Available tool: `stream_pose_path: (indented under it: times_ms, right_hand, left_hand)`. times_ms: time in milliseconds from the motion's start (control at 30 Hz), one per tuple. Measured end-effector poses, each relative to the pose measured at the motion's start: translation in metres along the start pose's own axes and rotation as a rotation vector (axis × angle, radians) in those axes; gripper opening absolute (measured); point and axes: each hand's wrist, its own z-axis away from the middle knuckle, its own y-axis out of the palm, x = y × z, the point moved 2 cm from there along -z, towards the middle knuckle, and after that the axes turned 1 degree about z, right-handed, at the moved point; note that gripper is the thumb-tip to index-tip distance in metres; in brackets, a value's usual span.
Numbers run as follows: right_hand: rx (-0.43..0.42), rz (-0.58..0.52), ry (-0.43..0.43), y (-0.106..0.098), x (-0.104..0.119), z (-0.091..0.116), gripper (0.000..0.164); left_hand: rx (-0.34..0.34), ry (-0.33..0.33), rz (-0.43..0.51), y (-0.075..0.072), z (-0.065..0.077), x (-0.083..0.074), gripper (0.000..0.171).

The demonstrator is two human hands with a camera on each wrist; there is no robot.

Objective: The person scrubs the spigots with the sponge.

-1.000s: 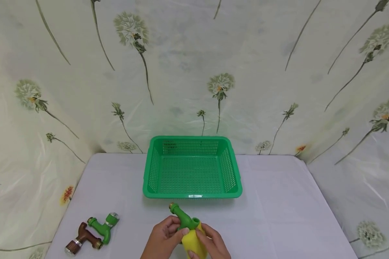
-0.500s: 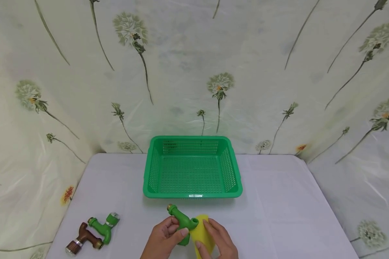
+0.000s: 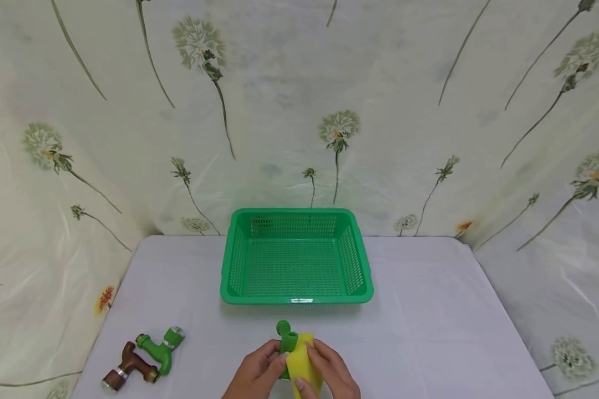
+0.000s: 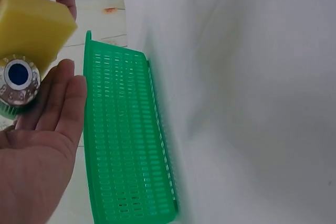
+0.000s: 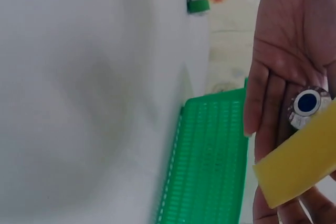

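Nearest you, your hands are close together: the left hand (image 3: 257, 370) grips the green tap (image 3: 288, 342) and the right hand (image 3: 333, 372) pinches the yellow sponge (image 3: 304, 367) against it. Pressing too hard on one side could twist the tap from your hold and drop it onto the tabletop (image 3: 429, 321). A leftward swing might knock the brown tap (image 3: 136, 363) and second green tap (image 3: 161, 351); reaching forward, you could bump the basket's rim (image 3: 259, 300).
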Motion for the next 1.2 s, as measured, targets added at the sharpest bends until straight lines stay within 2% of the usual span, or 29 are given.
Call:
stream_pose_path:
  times_ms: [133,300,433,533,667,767,800,900,1033,1200]
  right_hand:
    - [0.011,0.018,-0.088,0.000,-0.006,0.000,0.048]
    - [-0.010,0.084,-0.165,-0.001,-0.019,-0.006,0.048]
    - [-0.038,0.130,-0.159,-0.003,-0.028,-0.014,0.049]
    - [-0.065,0.185,-0.141,-0.005,-0.031,-0.020,0.050]
    - [-0.105,0.245,-0.086,-0.012,-0.030,-0.025,0.052]
    - [-0.107,0.222,-0.070,-0.017,-0.025,-0.027,0.052]
    - [-0.103,0.206,-0.083,-0.018,-0.023,-0.026,0.052]
    - [-0.111,0.191,-0.200,-0.016,-0.018,-0.025,0.054]
    - [-0.165,0.266,-0.314,-0.013,-0.023,-0.024,0.057]
    - [-0.154,0.330,-0.251,-0.014,-0.036,-0.024,0.057]
  left_hand:
    - [0.072,0.025,-0.034,-0.003,0.000,0.000,0.037]
    - [0.124,0.013,-0.091,-0.004,0.002,-0.001,0.036]
    - [0.173,-0.015,-0.103,-0.001,0.003,-0.002,0.036]
    - [0.196,-0.013,-0.097,-0.001,0.003,-0.003,0.036]
    - [0.207,-0.003,-0.076,-0.001,0.004,-0.003,0.037]
    - [0.215,-0.002,-0.068,-0.001,0.005,-0.003,0.036]
    - [0.216,-0.003,-0.071,-0.001,0.005,-0.003,0.035]
    - [0.209,-0.007,-0.090,0.000,0.006,-0.002,0.030]
    - [0.213,-0.006,-0.094,0.002,0.006,-0.002,0.025]
    - [0.224,0.009,-0.090,0.004,0.006,-0.001,0.022]
